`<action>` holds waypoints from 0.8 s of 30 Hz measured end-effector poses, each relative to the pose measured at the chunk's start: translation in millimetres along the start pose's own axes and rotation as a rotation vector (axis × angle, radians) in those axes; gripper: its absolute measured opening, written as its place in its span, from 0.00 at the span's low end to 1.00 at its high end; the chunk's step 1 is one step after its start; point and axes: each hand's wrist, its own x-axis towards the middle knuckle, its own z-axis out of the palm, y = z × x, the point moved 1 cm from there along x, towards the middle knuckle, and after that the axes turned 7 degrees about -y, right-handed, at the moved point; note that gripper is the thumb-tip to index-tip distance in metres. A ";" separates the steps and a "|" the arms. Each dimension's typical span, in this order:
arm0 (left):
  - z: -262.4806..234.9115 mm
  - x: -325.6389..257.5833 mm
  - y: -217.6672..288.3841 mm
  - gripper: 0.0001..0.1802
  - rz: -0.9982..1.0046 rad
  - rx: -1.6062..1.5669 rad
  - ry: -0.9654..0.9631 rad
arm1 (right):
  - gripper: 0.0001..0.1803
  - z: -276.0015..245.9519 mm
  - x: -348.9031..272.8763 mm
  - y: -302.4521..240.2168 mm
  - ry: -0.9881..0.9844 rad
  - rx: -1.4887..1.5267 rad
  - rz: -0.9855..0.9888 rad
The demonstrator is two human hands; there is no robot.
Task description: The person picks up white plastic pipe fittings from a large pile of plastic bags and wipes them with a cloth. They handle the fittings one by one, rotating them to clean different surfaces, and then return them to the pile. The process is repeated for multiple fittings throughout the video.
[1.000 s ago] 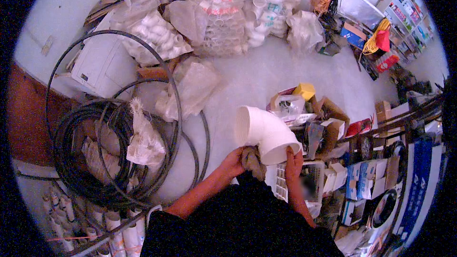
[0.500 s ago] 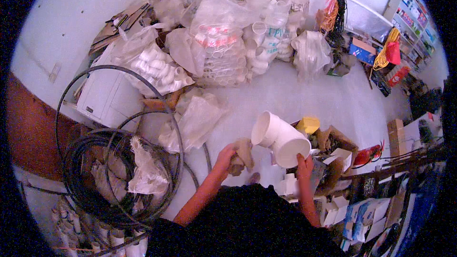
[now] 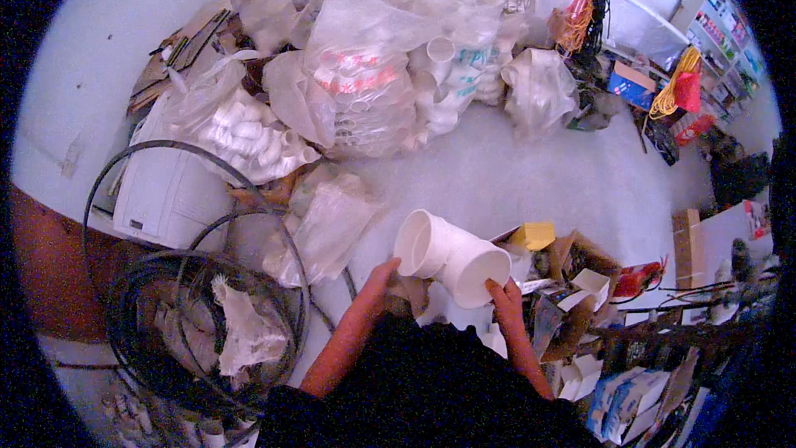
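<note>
A large white plastic pipe tee (image 3: 452, 259) is held up in front of me, its round open ends facing left and right. My right hand (image 3: 506, 297) grips the rim of its right end, thumb on the near side. At its left end is my left hand (image 3: 382, 279), fingers closed round a crumpled brown cloth (image 3: 408, 292). The cloth hangs below the tee, partly covered by it. Some of the left fingers are hidden, and I cannot tell whether they press on the tee.
A coil of black pipe (image 3: 124, 319) lies left, with a torn whitish sack (image 3: 249, 332) inside. Clear bags of white fittings (image 3: 361, 112) line the far wall. An open cardboard box (image 3: 584, 270) and a yellow box (image 3: 533, 236) stand right. Beyond the tee is grey floor (image 3: 514, 166).
The tee has moved left and slightly down, toward my left hand. My right hand has travelled with it. The cloth has dropped a little and now sits partly behind the tee.
</note>
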 end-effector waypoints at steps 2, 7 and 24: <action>-12.2 30.1 21.7 0.29 -0.002 0.040 -0.019 | 0.20 6.0 28.0 -13.1 0.036 -0.003 0.038; -19.2 72.6 92.6 0.25 0.056 0.088 0.059 | 0.19 27.3 96.4 -52.0 0.049 -0.078 0.035; -38.9 222.1 225.5 0.18 0.110 0.006 0.085 | 0.22 80.0 242.5 -199.7 0.210 -0.871 -0.523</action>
